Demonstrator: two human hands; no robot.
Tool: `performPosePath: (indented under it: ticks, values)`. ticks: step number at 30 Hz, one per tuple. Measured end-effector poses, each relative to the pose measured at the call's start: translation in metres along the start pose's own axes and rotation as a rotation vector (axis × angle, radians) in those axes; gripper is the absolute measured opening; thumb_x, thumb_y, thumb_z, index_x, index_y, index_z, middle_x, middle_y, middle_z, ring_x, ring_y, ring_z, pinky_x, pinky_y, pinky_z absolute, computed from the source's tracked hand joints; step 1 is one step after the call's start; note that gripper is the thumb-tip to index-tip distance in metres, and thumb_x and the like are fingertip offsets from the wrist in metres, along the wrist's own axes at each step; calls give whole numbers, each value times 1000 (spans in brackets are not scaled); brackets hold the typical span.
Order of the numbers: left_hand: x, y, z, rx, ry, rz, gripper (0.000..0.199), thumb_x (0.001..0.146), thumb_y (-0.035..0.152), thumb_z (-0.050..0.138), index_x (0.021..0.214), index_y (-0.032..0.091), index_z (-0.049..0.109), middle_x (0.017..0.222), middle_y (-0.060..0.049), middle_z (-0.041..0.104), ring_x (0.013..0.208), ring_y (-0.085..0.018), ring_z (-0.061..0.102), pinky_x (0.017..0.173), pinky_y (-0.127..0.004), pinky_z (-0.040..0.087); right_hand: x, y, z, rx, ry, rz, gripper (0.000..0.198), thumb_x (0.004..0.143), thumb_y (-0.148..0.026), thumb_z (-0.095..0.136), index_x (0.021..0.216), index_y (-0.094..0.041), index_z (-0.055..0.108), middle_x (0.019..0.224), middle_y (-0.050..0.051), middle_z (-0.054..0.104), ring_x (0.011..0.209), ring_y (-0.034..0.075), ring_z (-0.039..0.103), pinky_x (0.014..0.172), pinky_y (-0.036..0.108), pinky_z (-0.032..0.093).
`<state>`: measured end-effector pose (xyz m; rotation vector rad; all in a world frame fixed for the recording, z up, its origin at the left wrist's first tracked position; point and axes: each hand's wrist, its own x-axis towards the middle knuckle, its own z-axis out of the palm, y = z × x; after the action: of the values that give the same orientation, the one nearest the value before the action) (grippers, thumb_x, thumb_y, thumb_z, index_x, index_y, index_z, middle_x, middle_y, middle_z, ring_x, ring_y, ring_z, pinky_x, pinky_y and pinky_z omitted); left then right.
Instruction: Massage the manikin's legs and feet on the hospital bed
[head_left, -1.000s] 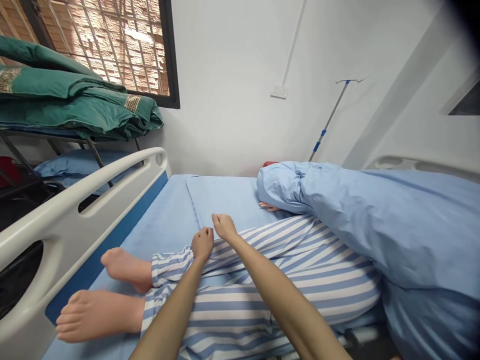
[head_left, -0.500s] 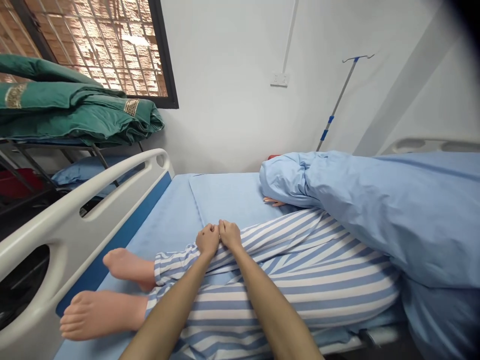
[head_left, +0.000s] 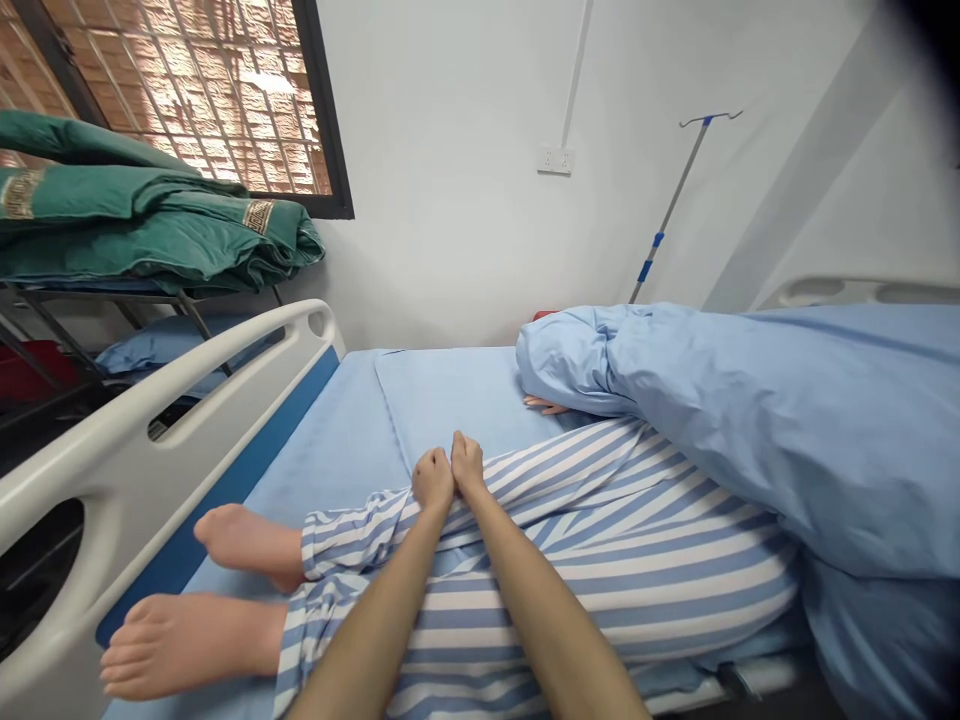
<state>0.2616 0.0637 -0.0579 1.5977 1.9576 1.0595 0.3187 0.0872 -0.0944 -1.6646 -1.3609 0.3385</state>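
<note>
A manikin lies on the bed in blue-and-white striped trousers (head_left: 600, 590), with its bare feet (head_left: 187, 640) at the left. Side by side on its far leg (head_left: 525, 480), around the lower leg or knee, rest my left hand (head_left: 433, 480) and my right hand (head_left: 466, 462). Both are closed, fingers curled over the trouser cloth on the far side of that leg. The fingertips are hidden, and the two hands nearly touch. My forearms reach across the near leg.
A folded blue quilt (head_left: 720, 400) covers the manikin's upper body, one hand (head_left: 546, 405) showing beneath it. The white footboard (head_left: 217, 420) borders the bed at left. Green bedding (head_left: 172, 230) is piled behind it. An IV pole (head_left: 675, 200) stands by the wall.
My two hands have shifted a little to the right along the far leg, still closed and close together. The view has moved slightly; the quilt stays in place.
</note>
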Motion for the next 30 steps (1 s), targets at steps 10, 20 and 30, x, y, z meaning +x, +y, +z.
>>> performPosePath:
  ticks: [10, 20, 30]
  values:
    - [-6, -22, 17, 291, -25, 37, 43, 80, 41, 20, 75, 23, 59, 78, -5, 63, 68, -16, 53, 54, -24, 28, 2, 2, 0, 184, 11, 65, 41, 80, -38, 19, 50, -17, 37, 44, -4, 35, 45, 8, 32, 44, 20, 24]
    - [-11, -20, 14, 276, -33, 36, 54, 81, 43, 10, 83, 22, 60, 78, -8, 63, 71, -18, 55, 59, -27, 31, 33, -27, -50, 18, -120, -123, 47, 81, -42, 22, 48, -16, 45, 45, -3, 40, 47, 8, 35, 46, 19, 24]
    - [-8, -24, 25, 247, 3, 37, 52, 81, 43, 14, 86, 21, 60, 80, -8, 63, 75, -17, 55, 64, -26, 34, -18, 15, -24, -547, -98, -169, 46, 86, -38, 18, 72, -20, 58, 62, 3, 59, 54, 11, 50, 51, 21, 24]
